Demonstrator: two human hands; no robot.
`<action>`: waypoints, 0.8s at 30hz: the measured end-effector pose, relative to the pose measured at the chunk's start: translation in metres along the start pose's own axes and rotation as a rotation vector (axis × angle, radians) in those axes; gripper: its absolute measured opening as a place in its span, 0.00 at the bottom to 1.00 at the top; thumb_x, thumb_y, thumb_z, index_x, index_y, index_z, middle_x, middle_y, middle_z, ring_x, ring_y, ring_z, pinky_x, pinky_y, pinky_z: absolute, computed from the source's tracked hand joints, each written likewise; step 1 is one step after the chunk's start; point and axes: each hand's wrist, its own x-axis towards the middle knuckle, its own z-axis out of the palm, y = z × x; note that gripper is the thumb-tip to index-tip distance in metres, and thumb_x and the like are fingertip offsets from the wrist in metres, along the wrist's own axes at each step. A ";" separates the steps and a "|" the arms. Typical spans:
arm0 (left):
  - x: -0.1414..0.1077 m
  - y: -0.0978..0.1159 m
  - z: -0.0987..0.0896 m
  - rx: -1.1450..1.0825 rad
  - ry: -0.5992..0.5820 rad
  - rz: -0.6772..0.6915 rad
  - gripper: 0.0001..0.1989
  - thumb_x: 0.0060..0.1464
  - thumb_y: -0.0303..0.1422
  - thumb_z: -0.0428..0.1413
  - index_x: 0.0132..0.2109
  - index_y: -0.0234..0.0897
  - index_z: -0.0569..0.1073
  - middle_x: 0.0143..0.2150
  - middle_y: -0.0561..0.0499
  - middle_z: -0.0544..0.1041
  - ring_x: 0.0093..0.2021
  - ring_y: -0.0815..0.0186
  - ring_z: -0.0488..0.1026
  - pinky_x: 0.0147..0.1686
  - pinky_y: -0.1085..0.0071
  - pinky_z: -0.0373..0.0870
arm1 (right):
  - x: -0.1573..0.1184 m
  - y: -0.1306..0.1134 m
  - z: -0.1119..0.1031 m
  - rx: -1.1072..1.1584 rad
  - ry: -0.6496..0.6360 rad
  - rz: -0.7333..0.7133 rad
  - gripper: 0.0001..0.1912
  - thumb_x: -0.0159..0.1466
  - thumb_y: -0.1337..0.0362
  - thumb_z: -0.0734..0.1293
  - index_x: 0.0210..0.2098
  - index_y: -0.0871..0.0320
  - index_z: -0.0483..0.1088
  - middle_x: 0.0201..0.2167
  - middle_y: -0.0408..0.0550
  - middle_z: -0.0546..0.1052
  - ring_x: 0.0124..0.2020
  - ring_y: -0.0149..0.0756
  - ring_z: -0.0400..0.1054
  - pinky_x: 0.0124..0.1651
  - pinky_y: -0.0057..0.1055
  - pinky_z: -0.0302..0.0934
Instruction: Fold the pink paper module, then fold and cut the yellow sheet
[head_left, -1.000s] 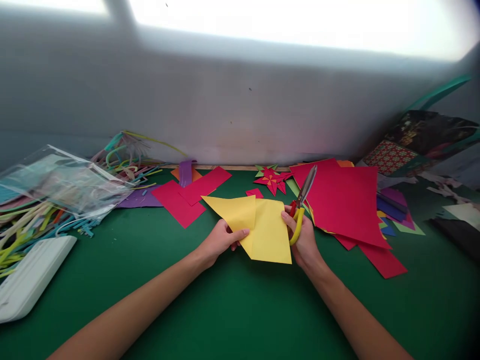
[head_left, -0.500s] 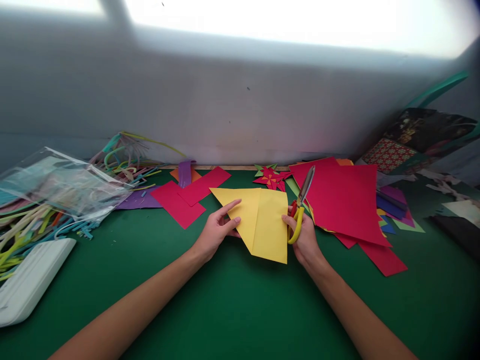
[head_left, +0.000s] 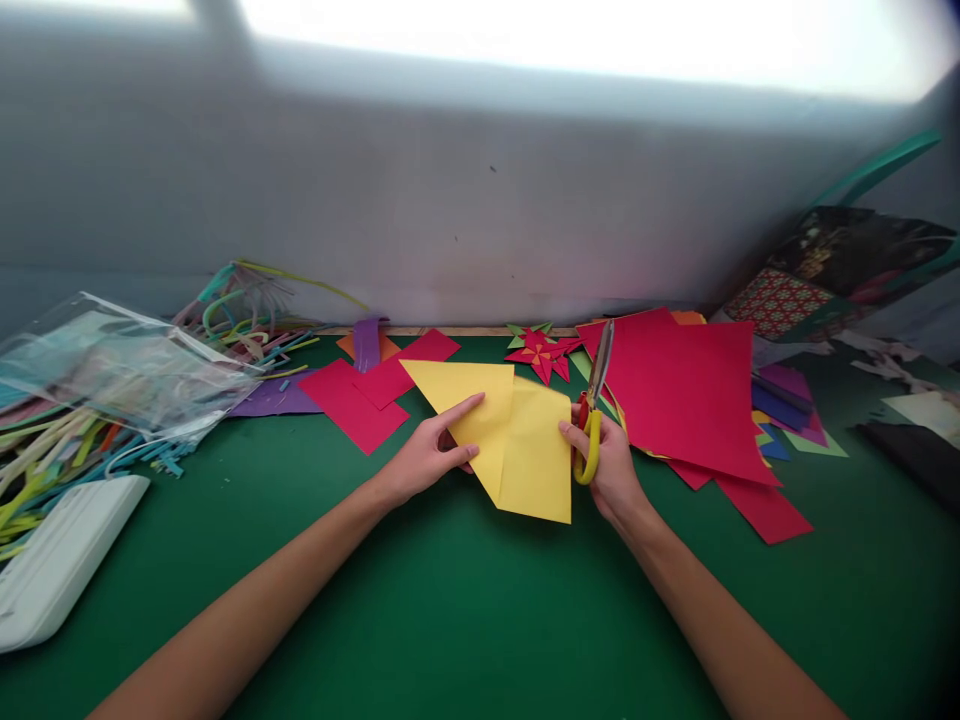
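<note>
Looks forward and down from the person's head, in a single view, over the green tabletop [head_left: 420, 620] towards the pale wall [head_left: 360, 200] behind. Sits close enough to take in both forearms [head_left: 262, 585] from the bottom edge upwards, with the left hand [head_left: 421, 457] and right hand [head_left: 611, 468] near mid-picture. Spans widely, from clear plastic bag [head_left: 142, 365] at left to patterned box [head_left: 780, 303] at right.

your yellow paper [head_left: 536, 450] looks matt and smooth; your scissors [head_left: 592, 398] show shiny metal blades [head_left: 602, 360] and smooth plastic handles [head_left: 592, 445]; the clear bag [head_left: 150, 350] is glossy plastic, your green bench [head_left: 450, 600] smooth.
</note>
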 end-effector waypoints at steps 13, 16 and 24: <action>-0.001 -0.001 0.012 -0.071 0.010 0.005 0.31 0.62 0.40 0.62 0.71 0.49 0.69 0.55 0.46 0.82 0.30 0.64 0.81 0.35 0.65 0.82 | -0.003 -0.005 0.000 -0.003 0.020 -0.072 0.25 0.54 0.52 0.82 0.47 0.56 0.79 0.43 0.52 0.85 0.38 0.50 0.82 0.40 0.43 0.77; 0.000 -0.002 0.010 -0.033 0.027 0.018 0.33 0.62 0.39 0.62 0.72 0.49 0.66 0.45 0.48 0.84 0.30 0.62 0.82 0.35 0.66 0.81 | -0.004 -0.005 0.000 0.006 0.014 -0.075 0.25 0.55 0.52 0.82 0.47 0.56 0.79 0.44 0.53 0.85 0.39 0.50 0.82 0.40 0.42 0.77; -0.007 0.010 0.007 -0.079 -0.017 0.046 0.34 0.63 0.38 0.61 0.73 0.54 0.64 0.61 0.46 0.78 0.30 0.66 0.80 0.37 0.64 0.83 | -0.006 -0.009 0.003 0.051 -0.027 -0.091 0.23 0.56 0.56 0.81 0.48 0.56 0.78 0.47 0.54 0.85 0.41 0.51 0.82 0.42 0.44 0.77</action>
